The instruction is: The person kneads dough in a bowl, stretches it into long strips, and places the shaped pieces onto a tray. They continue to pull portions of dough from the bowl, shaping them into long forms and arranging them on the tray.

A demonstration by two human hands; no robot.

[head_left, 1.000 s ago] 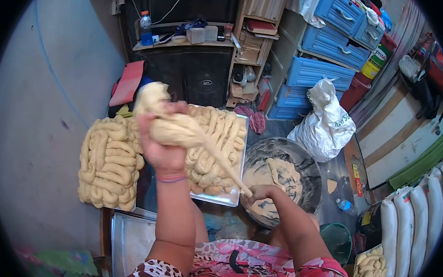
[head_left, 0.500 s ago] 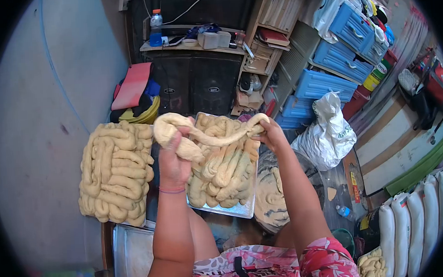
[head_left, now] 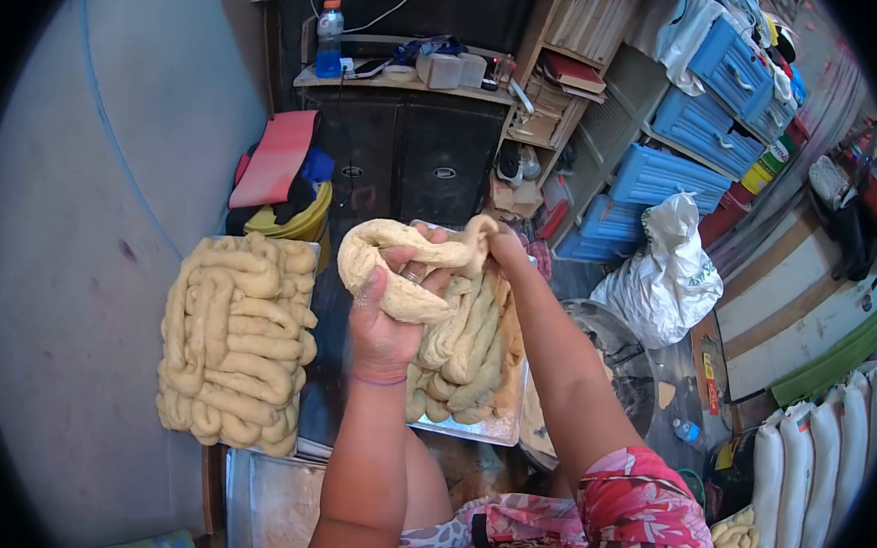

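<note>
A thick strand of pale dough (head_left: 366, 253) hangs in a loop between my hands. My left hand (head_left: 393, 311) is wrapped round the looped part, with its fingers partly showing through the loop. The strand's other end is in my right hand (head_left: 504, 246), whose fingers are largely hidden behind the dough and wrist. Below both hands lies a metal tray (head_left: 496, 430) with long dough twists (head_left: 473, 361) piled on it. A second pile of dough strands (head_left: 234, 354) covers another tray at the left.
A round basin (head_left: 620, 339) with a floury inside stands right of the middle tray, near a white sack (head_left: 662, 282). Blue drawers (head_left: 689, 127) and dark cabinets (head_left: 437, 155) are behind. An empty-looking metal tray (head_left: 277, 511) lies low at the left.
My right hand has moved left, closer to my left hand, and the strand between them now sags less. The loop in my left hand has turned. The whole view has shifted slightly.
</note>
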